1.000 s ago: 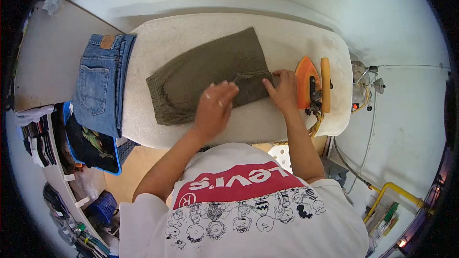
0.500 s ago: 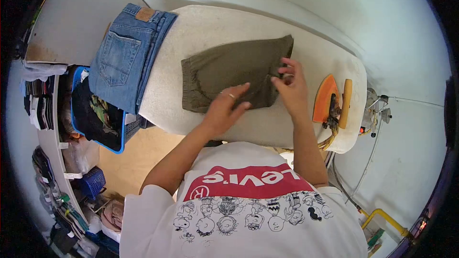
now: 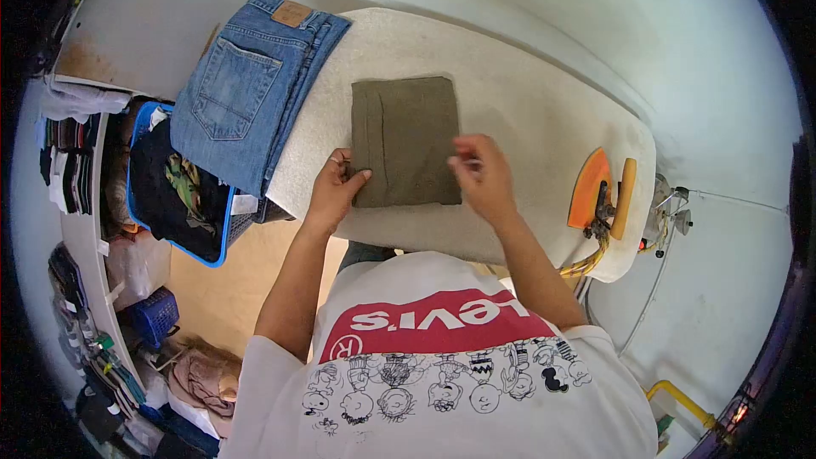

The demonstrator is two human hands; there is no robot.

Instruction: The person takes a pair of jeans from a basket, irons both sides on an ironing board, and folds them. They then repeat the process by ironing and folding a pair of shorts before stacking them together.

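An olive-green garment (image 3: 408, 140), folded into a compact rectangle, lies flat on the ironing board (image 3: 527, 127); its exact kind is hidden by the folding. At its lower left edge is my left hand (image 3: 334, 191), thumb over the cloth and fingers bent at the side, gripping that edge. My right hand (image 3: 486, 174) hovers just beside the right edge, fingers curled but apart from the thumb, slightly blurred, with nothing in it.
Folded blue jeans (image 3: 242, 89) overhang the board's left end. Below them stands a blue basket (image 3: 223, 229) of dark clothes. An orange iron (image 3: 589, 187) with a wooden handle rests at the right end, its cord trailing down. Shelves of clothes (image 3: 76, 170) line the left.
The garment has been folded over from a longer shape into a smaller rectangle. My left hand has moved left to its edge, while my right hand has come away from the cloth.
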